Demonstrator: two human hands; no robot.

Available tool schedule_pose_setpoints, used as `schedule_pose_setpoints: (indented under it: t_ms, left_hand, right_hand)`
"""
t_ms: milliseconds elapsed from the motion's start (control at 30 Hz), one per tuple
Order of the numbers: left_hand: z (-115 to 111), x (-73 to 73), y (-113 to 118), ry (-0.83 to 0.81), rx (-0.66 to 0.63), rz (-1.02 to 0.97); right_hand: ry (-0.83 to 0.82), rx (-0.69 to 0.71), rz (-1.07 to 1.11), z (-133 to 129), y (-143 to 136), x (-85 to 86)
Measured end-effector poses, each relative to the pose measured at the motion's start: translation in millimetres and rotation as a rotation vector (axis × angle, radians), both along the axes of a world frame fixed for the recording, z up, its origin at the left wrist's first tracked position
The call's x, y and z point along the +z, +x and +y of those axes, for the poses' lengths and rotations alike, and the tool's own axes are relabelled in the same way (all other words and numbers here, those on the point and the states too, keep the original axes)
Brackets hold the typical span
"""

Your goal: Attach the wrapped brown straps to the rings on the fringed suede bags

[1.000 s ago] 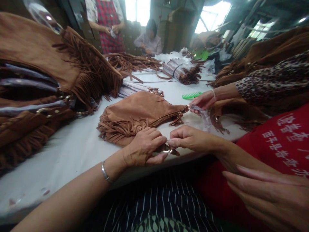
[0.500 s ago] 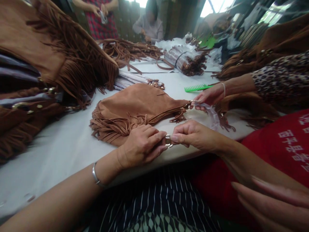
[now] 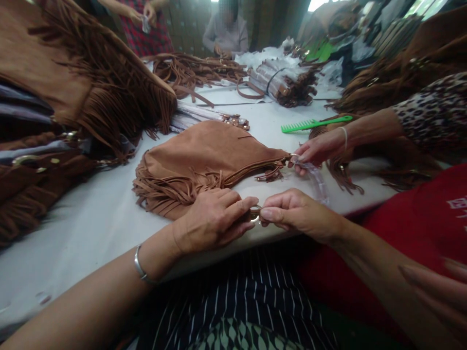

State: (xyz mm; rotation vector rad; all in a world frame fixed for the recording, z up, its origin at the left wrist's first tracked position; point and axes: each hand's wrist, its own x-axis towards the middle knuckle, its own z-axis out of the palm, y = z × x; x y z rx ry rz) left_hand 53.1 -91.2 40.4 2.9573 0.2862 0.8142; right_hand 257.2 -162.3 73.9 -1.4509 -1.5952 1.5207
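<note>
A brown suede bag with fringe lies on the table, its zipper edge facing me. My left hand, with a silver bangle at the wrist, is closed on a gold-toned metal ring at the near side of the bag. Thumb and fingertips of my right hand pinch the ring's other side, where a small brown piece shows; my fingers partly hide how it joins. Beyond, a co-worker's hand grips the ring end of the bag, where a clear plastic-wrapped strap hangs.
A green comb lies behind the co-worker's hand. Fringed bags pile at left and more brown bags at right. Strap bundles lie toward the back. A blurred co-worker's hand is low at right. Two people stand or sit beyond the table.
The ring has tilted between my fingers, and my left forefinger reaches further along it. The blurred hand at lower right has moved right. The green comb is more fully visible.
</note>
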Motion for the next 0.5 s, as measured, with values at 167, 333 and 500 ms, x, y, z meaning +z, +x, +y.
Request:
schedule_pose_setpoints:
  t_ms: [167, 333, 500]
  left_hand:
    - [-2, 3.4, 3, 0.047, -0.019, 0.075]
    - [-8, 0.5, 3, 0.053, 0.131, 0.027]
    - [-9, 1.6, 7, 0.021, 0.165, 0.073]
  right_hand:
    - [-0.158, 0.207, 0.155, 28, 19, 0.6]
    - [-0.099, 0.118, 0.103, 24, 9, 6.0]
    - [-0.047, 0.095, -0.002, 16, 10, 10.5]
